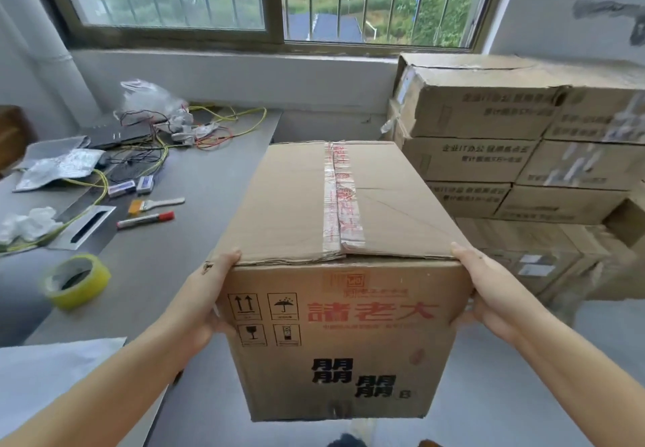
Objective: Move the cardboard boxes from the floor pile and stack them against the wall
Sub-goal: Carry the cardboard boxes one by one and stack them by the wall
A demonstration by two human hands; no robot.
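Note:
A taped cardboard box point(342, 272) with red and black print is held up off the floor in front of me. My left hand point(206, 293) presses against its left side, thumb on the top edge. My right hand point(485, 293) holds the right side the same way; the fingers of both hands are hidden behind the box. A stack of several cardboard boxes point(523, 153) stands at the right against the wall under the window, a short way beyond the held box.
A grey table point(195, 181) at the left carries wires point(195, 132), plastic bags, a red marker point(145, 219), a brush and a yellow tape roll point(75, 281). A white sheet point(45, 377) lies at the near left. Grey floor point(523, 377) shows below right.

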